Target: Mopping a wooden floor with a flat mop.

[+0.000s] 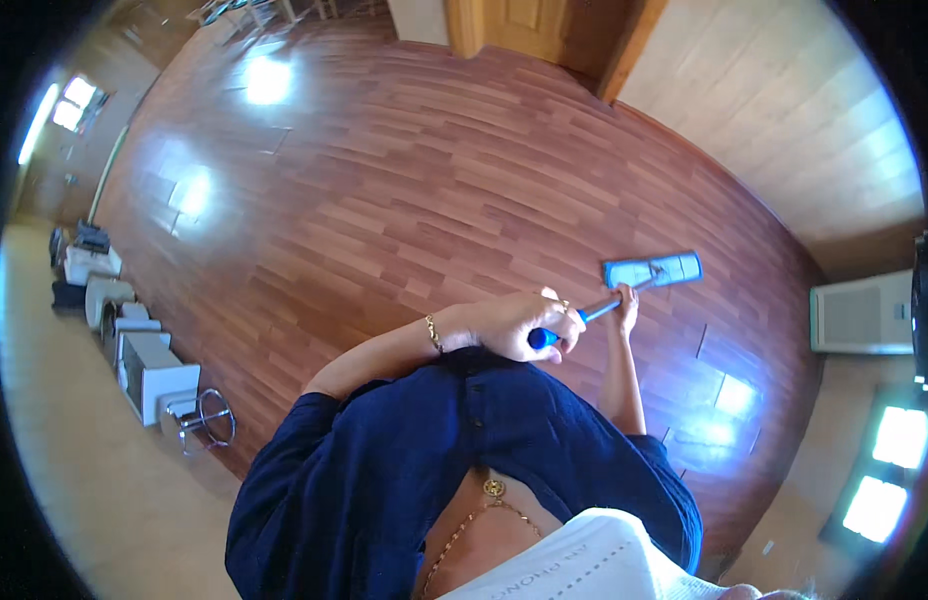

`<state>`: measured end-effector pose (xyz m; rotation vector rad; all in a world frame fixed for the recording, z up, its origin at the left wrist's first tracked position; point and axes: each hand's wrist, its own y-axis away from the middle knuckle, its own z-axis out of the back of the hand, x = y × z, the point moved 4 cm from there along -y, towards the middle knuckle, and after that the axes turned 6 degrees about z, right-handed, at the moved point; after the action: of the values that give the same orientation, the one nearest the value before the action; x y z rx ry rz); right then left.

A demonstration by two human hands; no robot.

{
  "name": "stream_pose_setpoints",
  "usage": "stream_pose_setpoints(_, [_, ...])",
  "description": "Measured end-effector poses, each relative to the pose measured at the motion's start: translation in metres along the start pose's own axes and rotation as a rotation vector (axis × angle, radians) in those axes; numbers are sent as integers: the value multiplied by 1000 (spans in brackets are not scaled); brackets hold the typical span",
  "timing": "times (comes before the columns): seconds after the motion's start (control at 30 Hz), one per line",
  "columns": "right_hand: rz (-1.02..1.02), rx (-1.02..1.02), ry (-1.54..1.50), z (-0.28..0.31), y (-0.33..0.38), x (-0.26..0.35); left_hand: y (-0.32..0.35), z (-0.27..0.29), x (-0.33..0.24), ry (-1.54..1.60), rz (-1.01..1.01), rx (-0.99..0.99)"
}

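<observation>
A flat mop with a blue rectangular head (654, 270) rests on the wood-look floor to the right. Its pole slants from the head back toward my body and ends in a blue grip. Near that top end my left hand (532, 325) is closed around the pole, with a gold bracelet on the wrist. Farther down, my right hand (626, 310) wraps the pole close to the mop head. Part of the pole between my hands shows as a light blue and grey shaft.
Reddish-brown plank floor (434, 180) stretches ahead and to both sides. Along the left wall stand white cabinets (154, 370) and a round chrome-framed stool (206, 420). A white boxy unit (864, 313) is by the right wall. A wooden door (524, 25) lies at the far side.
</observation>
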<state>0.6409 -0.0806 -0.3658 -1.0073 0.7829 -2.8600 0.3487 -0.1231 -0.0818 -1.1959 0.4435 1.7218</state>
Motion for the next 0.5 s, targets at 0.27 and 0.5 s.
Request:
stream_pose_setpoints(0.27, [121, 65, -142, -7, -8, 86, 33, 40, -65, -60, -35, -104])
stream_pose_setpoints(0.5, [217, 352, -236, -70, -34, 141, 84, 45, -84, -234, 92, -160])
